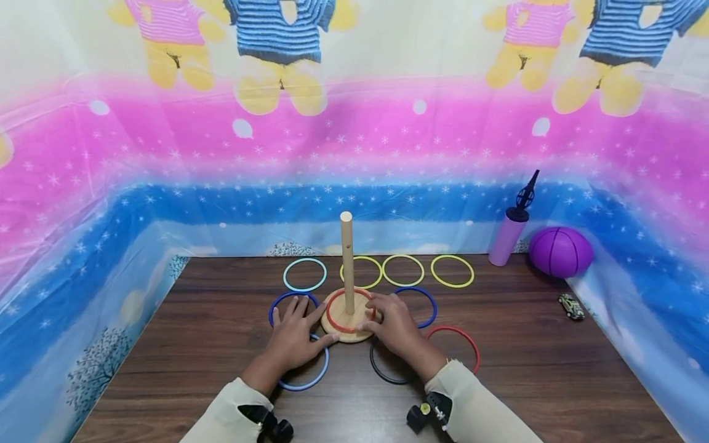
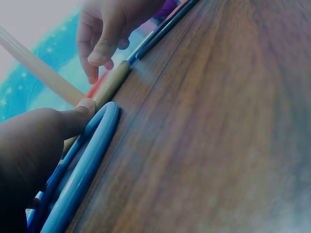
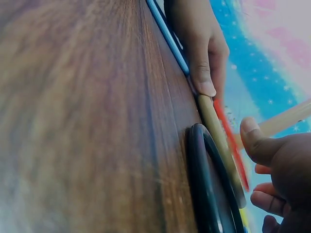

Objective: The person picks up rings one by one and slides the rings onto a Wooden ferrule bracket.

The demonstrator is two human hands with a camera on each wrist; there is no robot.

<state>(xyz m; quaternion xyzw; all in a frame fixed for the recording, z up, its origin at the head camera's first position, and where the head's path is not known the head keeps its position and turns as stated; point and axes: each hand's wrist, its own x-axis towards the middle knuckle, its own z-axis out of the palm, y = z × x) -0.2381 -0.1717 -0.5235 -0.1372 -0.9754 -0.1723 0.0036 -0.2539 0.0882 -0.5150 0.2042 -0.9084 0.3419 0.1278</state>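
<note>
A round wooden base (image 1: pixel 339 311) carries an upright wooden rod (image 1: pixel 347 258). One red ring (image 1: pixel 343 331) encircles the rod, low at the base. My left hand (image 1: pixel 293 338) is spread at the base's left side, its thumb touching the base edge in the left wrist view and its fingers over a dark blue ring (image 1: pixel 271 311). Under that wrist lies a light blue ring (image 1: pixel 303 389). On the other side, my right hand (image 1: pixel 394 323) hovers at the red ring's right edge, thumb and fingers apart. A black ring (image 1: pixel 388 380) lies partly beneath it.
Behind the rod are a cyan ring (image 1: pixel 305 290) and several yellow rings (image 1: pixel 452 286). Another dark blue ring (image 1: pixel 435 307) and a second red ring (image 1: pixel 478 357) lie to the right. Farther right are a purple pump (image 1: pixel 506 237), a purple ball (image 1: pixel 560 252) and a toy car (image 1: pixel 571 307).
</note>
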